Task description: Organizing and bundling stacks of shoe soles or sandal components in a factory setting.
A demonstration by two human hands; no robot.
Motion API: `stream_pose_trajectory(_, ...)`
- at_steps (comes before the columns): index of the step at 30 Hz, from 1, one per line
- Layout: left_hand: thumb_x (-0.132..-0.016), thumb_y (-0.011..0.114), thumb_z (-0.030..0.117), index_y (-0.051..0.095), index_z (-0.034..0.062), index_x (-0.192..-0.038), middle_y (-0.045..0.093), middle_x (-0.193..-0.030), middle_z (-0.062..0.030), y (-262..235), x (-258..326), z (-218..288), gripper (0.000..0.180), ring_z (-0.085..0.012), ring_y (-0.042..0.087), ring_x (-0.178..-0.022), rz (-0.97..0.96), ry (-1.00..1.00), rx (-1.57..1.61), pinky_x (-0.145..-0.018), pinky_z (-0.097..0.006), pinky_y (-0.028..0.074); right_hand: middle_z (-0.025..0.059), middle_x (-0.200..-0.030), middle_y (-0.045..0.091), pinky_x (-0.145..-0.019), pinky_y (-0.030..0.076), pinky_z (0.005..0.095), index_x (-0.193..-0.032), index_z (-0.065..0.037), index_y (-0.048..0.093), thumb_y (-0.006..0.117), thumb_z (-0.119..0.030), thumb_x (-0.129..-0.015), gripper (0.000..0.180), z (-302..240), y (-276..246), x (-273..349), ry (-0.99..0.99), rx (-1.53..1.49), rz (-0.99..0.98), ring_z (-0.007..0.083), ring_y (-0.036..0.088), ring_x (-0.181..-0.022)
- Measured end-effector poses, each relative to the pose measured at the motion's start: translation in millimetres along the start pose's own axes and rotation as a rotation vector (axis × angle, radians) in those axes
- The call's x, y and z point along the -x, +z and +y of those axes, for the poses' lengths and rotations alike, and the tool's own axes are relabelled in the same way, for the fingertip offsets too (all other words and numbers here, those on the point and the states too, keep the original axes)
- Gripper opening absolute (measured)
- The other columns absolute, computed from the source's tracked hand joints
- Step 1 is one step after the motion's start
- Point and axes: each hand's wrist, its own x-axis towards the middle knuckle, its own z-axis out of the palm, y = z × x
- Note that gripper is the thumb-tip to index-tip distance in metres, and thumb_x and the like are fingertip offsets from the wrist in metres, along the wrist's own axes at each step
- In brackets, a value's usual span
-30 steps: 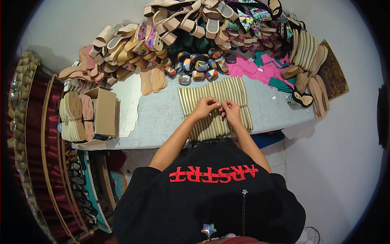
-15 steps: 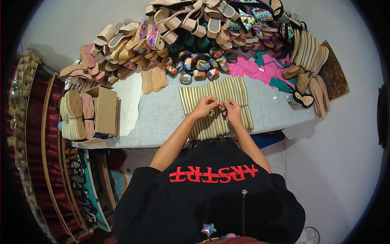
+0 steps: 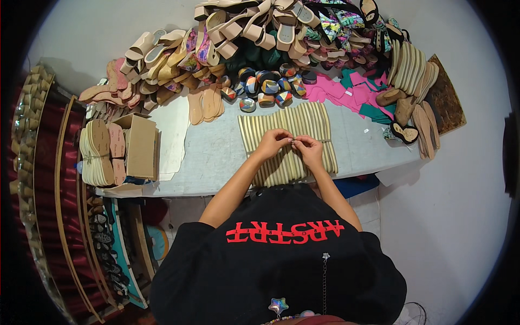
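Note:
A long row of cream and olive-edged shoe soles stands on edge, packed together at the table's front. Above its middle, my left hand is closed in a pinch, thumb against forefinger. My right hand pinches the same way, its fingertips almost meeting the left ones. Whatever sits between the fingertips is too small to make out. A thin dark tie crosses the row's right end, level with my right hand.
Behind lie patterned round-toed pieces, pink cut pieces and a heap of heeled sandals. At left stand a cardboard box and a tied sole bundle. More soles stand at right, beside a brown board.
My fingertips have shifted slightly and drawn together. The fingers of my right hand have curled a little differently. The row of soles stays put.

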Motion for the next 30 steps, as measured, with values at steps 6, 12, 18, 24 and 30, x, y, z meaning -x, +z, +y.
stream_pose_trajectory(6, -0.080, 0.057, 0.004, 0.059, -0.0016, -0.089, 0.061, -0.082, -0.0043, 1, -2, -8, 0.011, -0.0101, 0.057, -0.075, 0.006, 0.066, 0.018, -0.070, -0.023, 0.045, 0.0087, -0.088, 0.057, -0.066, 0.051, 0.0227, -0.085, 0.008, 0.060, 0.057, 0.008, -0.076, 0.009, 0, 0, -1, -0.080, -0.001, -0.025, 0.0143, 0.059, -0.074)
stream_pose_trajectory(12, -0.080, 0.057, 0.004, 0.059, -0.0015, -0.089, 0.061, -0.081, -0.0047, 2, -4, -9, 0.011, -0.0102, 0.057, -0.074, 0.001, 0.060, 0.034, -0.067, -0.023, 0.046, 0.0084, -0.079, 0.060, -0.061, 0.051, 0.0224, -0.085, 0.007, 0.060, 0.059, 0.005, -0.076, 0.010, -6, 2, -1, -0.057, 0.035, 0.016, 0.0134, 0.060, -0.068)
stream_pose_trajectory(18, -0.077, 0.059, 0.002, 0.059, 0.0001, -0.086, 0.061, -0.073, -0.0051, 1, -7, -2, 0.009, -0.0093, 0.056, -0.068, 0.015, 0.064, -0.124, -0.062, -0.023, 0.045, 0.0085, -0.072, 0.062, -0.054, 0.049, 0.0208, -0.086, 0.005, 0.059, 0.062, 0.001, -0.075, 0.012, -12, -1, -1, 0.028, 0.046, 0.050, 0.0115, 0.060, -0.060)
stream_pose_trajectory(24, -0.074, 0.062, 0.001, 0.059, -0.0006, -0.080, 0.059, -0.069, -0.0033, -4, -14, -3, 0.006, -0.0084, 0.054, -0.063, -0.022, 0.019, -0.042, -0.058, -0.022, 0.044, 0.0083, -0.072, 0.063, -0.051, 0.048, 0.0194, -0.087, 0.005, 0.060, 0.062, 0.000, -0.075, 0.013, -18, -2, -3, 0.076, 0.094, 0.043, 0.0107, 0.060, -0.057)
stream_pose_trajectory(30, -0.075, 0.063, 0.003, 0.061, -0.0011, -0.081, 0.060, -0.069, -0.0034, -2, -13, -2, 0.007, -0.0085, 0.054, -0.062, -0.036, 0.006, 0.047, -0.057, -0.022, 0.044, 0.0082, -0.071, 0.063, -0.050, 0.047, 0.0193, -0.090, 0.005, 0.060, 0.062, 0.000, -0.075, 0.016, -18, -3, -6, 0.090, 0.092, 0.016, 0.0105, 0.059, -0.057)
